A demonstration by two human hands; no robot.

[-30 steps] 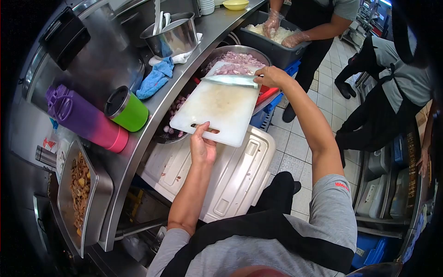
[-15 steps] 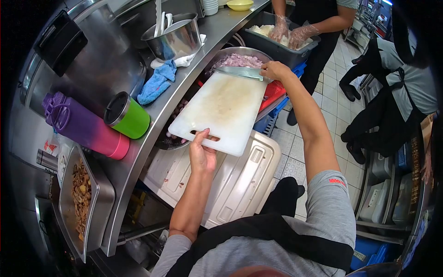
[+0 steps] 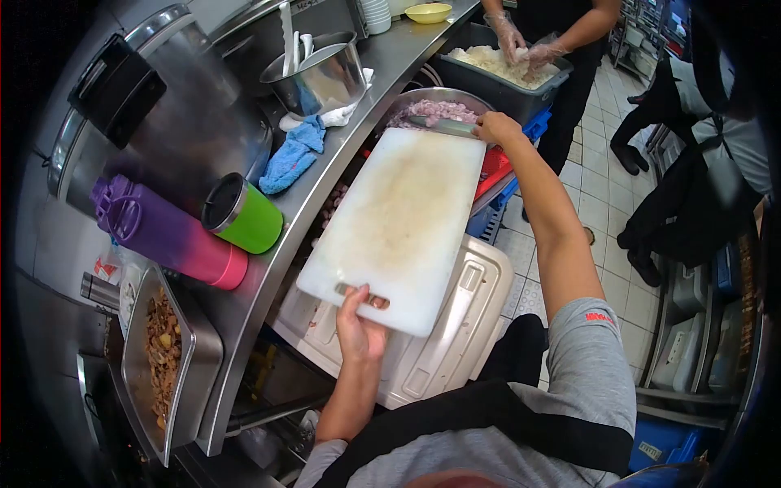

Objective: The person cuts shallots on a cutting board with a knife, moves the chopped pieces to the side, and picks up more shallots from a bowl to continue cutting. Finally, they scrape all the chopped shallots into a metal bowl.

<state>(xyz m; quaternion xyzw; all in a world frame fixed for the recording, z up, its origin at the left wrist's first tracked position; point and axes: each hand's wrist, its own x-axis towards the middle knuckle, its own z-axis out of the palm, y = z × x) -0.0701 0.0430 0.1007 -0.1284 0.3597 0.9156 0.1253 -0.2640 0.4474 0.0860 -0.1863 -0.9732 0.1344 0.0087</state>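
Observation:
A white cutting board (image 3: 399,220) is tilted in front of me, its surface stained light brown in the middle. My left hand (image 3: 360,329) grips it at the handle slot, with the thumb on top. At the board's far edge my right hand (image 3: 497,128) is closed around the end of a knife, probably its handle, which the fingers hide. The knife's wide blade (image 3: 443,125) lies beyond the board's edge, over a round metal bowl (image 3: 486,106). Chopped purple-pink onion (image 3: 431,111) fills the bowl, partly covered by the blade and board.
A beige lidded bin (image 3: 480,305) stands below the board. On the steel counter (image 3: 268,264) at left are a purple-pink bottle (image 3: 175,232), green tumbler (image 3: 248,220), blue cloth (image 3: 294,154) and metal pot (image 3: 325,77). Another person's gloved hands (image 3: 541,53) work in a grey tub (image 3: 545,91).
My left hand has drawn the board's handle end lower and closer to me. The knife has moved off the board's far edge over the onion. The co-worker's gloved hands have lifted and come together.

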